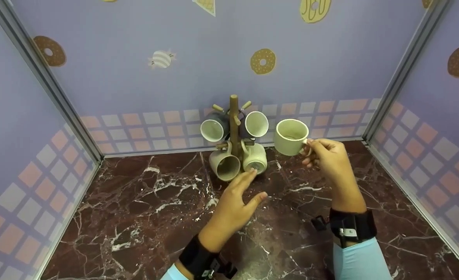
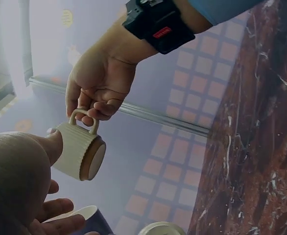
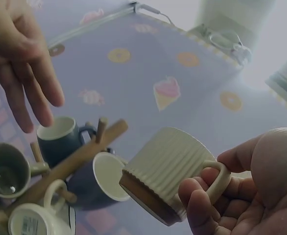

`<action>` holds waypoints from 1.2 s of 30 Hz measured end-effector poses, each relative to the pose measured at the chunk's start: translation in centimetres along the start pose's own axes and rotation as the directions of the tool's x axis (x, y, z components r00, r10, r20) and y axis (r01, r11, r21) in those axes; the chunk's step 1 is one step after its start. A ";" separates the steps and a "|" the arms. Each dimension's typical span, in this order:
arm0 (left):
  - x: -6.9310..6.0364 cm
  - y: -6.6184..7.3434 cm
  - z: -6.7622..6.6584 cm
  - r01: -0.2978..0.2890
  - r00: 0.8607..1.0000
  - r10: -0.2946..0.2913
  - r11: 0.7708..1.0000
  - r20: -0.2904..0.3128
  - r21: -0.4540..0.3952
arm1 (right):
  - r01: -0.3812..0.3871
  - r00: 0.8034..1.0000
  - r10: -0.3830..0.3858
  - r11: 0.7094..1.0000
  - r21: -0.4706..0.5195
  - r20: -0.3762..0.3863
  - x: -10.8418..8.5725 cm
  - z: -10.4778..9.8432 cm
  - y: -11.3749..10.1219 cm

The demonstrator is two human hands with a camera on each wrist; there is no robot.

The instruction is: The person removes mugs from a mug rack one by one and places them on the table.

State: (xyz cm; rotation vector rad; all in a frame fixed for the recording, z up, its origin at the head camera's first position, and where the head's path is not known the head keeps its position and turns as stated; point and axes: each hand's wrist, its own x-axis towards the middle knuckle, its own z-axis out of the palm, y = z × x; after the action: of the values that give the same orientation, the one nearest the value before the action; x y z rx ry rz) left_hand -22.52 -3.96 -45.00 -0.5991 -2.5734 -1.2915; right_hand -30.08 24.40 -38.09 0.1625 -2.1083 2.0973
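Observation:
A ribbed cream mug (image 1: 290,137) is pinched by its handle in my right hand (image 1: 332,165), held in the air right of a wooden mug rack (image 1: 234,116). In the right wrist view the same mug (image 3: 165,171) shows a brown base band. My left hand (image 1: 233,204) has its fingers straight, fingertips at the base of a white mug (image 1: 255,158) hanging low on the rack; the head view does not settle whether they touch. Also on the rack hang a greyish mug (image 1: 225,165) at lower left and two dark mugs with white insides (image 1: 213,129) above.
The rack stands on a dark red marbled table (image 1: 136,217), close to the patterned back wall (image 1: 198,77). Side walls rise at the left (image 1: 15,155) and right (image 1: 439,136).

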 end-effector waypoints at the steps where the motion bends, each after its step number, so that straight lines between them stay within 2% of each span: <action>1: -0.1 -0.2 0.2 -0.010 1.000 0.010 1.000 0.014 0.012 | -0.007 1.000 0.007 1.000 -0.004 -0.010 0.2 -0.3 0.3; 7: -0.1 -1.0 1.1 -0.049 0.993 0.040 0.996 0.109 0.075 | -0.073 0.997 0.072 0.997 -0.029 -0.032 1.4 -2.1 1.6; 14: -0.5 -0.9 1.6 -0.026 0.979 0.008 0.996 0.203 0.089 | -0.111 0.991 0.107 0.993 -0.047 -0.079 2.4 -3.9 3.1; 26: -0.7 -0.8 2.7 -0.049 0.967 0.017 0.992 0.253 0.120 | -0.159 0.976 0.151 0.987 -0.035 -0.159 3.2 -7.5 5.6; 36: -0.8 -0.9 3.1 -0.065 0.963 0.029 0.990 0.268 0.125 | -0.237 0.943 0.221 0.971 -0.035 -0.250 4.1 -9.6 9.2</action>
State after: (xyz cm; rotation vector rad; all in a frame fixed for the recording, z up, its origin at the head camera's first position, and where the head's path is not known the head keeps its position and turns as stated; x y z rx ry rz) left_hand -22.15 -2.17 -47.74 -0.8543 -2.8112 -1.0776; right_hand -35.50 34.24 -46.33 -0.3500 -2.1264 2.0387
